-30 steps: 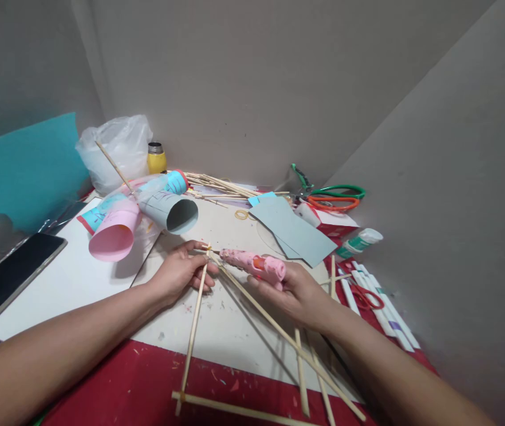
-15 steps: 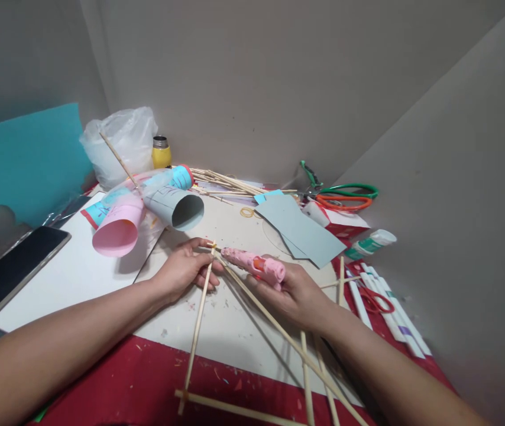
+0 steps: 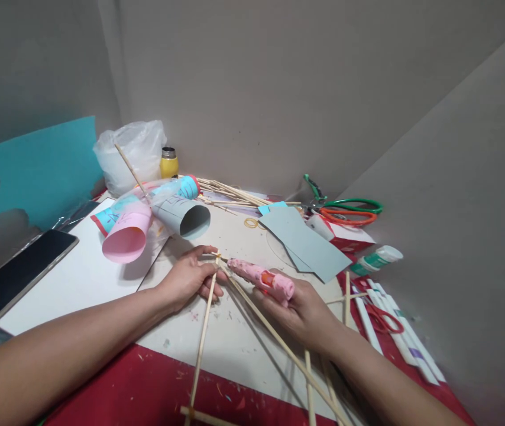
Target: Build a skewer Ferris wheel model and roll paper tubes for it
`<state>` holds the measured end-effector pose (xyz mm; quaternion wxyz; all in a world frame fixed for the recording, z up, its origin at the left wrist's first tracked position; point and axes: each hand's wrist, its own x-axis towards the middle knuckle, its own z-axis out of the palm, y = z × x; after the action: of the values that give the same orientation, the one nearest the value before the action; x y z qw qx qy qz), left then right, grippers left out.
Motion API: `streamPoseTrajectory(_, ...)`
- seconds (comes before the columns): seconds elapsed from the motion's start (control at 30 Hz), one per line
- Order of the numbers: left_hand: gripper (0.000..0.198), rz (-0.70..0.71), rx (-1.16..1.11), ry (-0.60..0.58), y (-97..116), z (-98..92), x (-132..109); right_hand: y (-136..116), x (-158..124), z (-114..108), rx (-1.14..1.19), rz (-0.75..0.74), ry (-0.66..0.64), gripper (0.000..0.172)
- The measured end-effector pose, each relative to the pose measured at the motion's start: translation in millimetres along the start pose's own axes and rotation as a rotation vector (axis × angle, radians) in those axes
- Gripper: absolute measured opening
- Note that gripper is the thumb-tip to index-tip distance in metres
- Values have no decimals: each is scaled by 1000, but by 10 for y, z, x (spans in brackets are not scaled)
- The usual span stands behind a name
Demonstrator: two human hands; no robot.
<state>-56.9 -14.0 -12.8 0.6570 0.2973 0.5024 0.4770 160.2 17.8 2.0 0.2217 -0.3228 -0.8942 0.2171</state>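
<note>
pink plastic glue gun lies in our right hand, fingers wrapped around its body, its tip at the joint of the thin wooden sticks. our left hand pinches that joint, fingers closed on the sticks, above the white board on the red table.

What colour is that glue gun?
The glue gun is pink with an orange patch, clearest in the head view.
</note>
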Motion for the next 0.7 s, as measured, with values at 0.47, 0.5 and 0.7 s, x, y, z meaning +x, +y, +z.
streamPoseTrajectory(0.47,43,18,29,-18,-32,-31,3,-29,31,14,44,25,-78,29)
streamPoseTrajectory(0.5,44,18,31,-19,-33,-32,2,-31,34,15,41,24,-78,29)
streamPoseTrajectory(0.7,45,25,37,-26,-35,-30,-3,0,26,16,-9,-3,-53,32)
